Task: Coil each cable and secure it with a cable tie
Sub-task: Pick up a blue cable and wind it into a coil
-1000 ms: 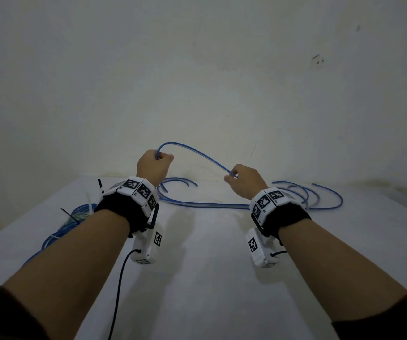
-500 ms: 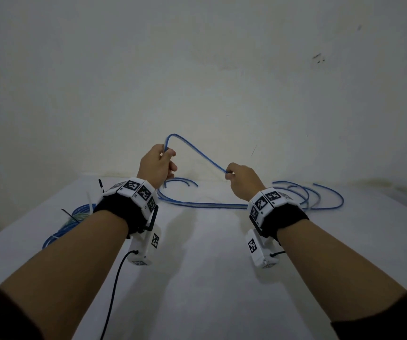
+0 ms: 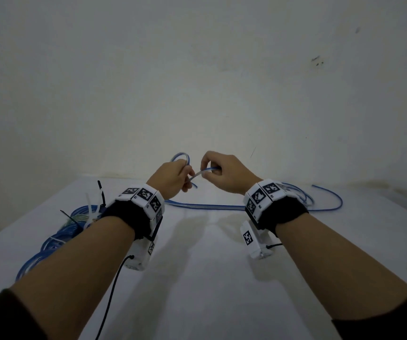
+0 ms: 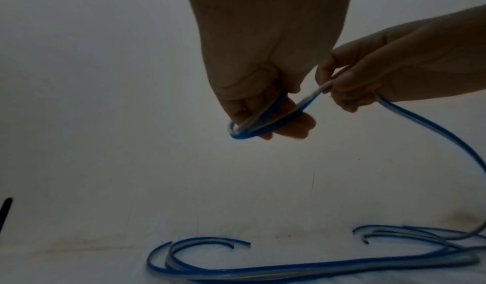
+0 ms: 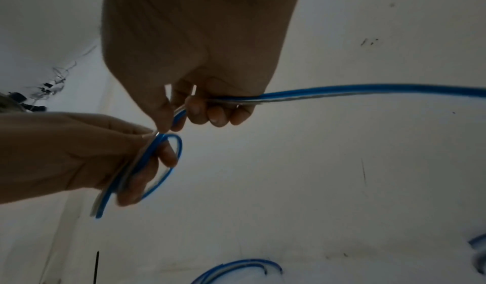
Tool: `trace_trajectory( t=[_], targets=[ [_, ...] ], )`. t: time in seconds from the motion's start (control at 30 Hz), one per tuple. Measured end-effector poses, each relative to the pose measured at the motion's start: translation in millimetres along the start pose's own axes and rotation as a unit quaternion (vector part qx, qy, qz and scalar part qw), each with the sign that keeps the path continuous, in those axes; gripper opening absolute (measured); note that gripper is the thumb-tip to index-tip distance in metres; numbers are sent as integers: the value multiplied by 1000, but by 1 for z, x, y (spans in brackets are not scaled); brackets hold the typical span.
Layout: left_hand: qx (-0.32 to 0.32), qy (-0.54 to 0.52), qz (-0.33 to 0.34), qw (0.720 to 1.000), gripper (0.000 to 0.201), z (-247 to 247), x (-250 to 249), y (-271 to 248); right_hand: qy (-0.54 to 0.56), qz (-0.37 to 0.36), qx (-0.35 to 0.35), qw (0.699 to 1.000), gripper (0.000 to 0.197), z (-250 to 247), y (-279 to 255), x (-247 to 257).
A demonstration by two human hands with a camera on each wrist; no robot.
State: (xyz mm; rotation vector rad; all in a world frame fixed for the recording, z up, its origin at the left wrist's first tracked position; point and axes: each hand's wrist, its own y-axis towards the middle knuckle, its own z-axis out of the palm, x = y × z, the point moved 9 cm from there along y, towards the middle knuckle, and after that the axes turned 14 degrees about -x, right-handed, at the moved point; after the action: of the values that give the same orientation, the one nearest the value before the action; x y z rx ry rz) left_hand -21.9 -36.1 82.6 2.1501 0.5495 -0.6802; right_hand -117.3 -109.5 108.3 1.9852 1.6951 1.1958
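Observation:
A blue-and-white cable [image 3: 204, 171] [image 4: 431, 128] [image 5: 368, 90] runs between my two hands above the white table [image 3: 209, 278]. My left hand [image 3: 173, 177] [image 4: 263, 109] [image 5: 110, 159] grips a small loop [image 3: 180, 158] [image 4: 252, 130] [image 5: 168, 163] of it, with the cable's short end hanging below the fingers. My right hand [image 3: 224, 173] [image 5: 200, 109] [image 4: 355, 89] pinches the same cable right beside the loop; the rest trails off to the right. More loose blue cables [image 3: 209, 206] [image 4: 289, 267] lie on the table beyond my wrists.
At the table's left lies a heap of coiled blue cables [image 3: 57, 236] with white cable ties [image 3: 90, 209] and black cable ties [image 3: 101, 192] sticking up. A bare wall [image 3: 197, 82] stands close behind the table. A black cord [image 3: 110, 295] hangs from my left wrist camera.
My right hand has moved left and up to meet the left hand. The long arc of cable between them has closed into a small loop at the left hand.

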Motion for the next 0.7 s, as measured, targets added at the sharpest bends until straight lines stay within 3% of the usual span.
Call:
trace_trajectory(
  t=[0.2, 0.33, 0.57, 0.7],
  targets=[
    [17, -88, -60, 994, 41, 1, 0, -5, -126, -40, -85, 988, 17, -9, 11, -1],
    [48, -176, -128, 975, 43, 4, 3, -10, -74, -7, -96, 993, 20, -1, 10, -9],
    [73, -277, -147, 947, 37, -5, 6, -15, 59, 56, -99, 992, 29, 4, 11, -26],
    [47, -300, -182, 935, 44, -5, 11, -17, 127, 96, -85, 984, 28, 15, 7, -20]
  ],
)
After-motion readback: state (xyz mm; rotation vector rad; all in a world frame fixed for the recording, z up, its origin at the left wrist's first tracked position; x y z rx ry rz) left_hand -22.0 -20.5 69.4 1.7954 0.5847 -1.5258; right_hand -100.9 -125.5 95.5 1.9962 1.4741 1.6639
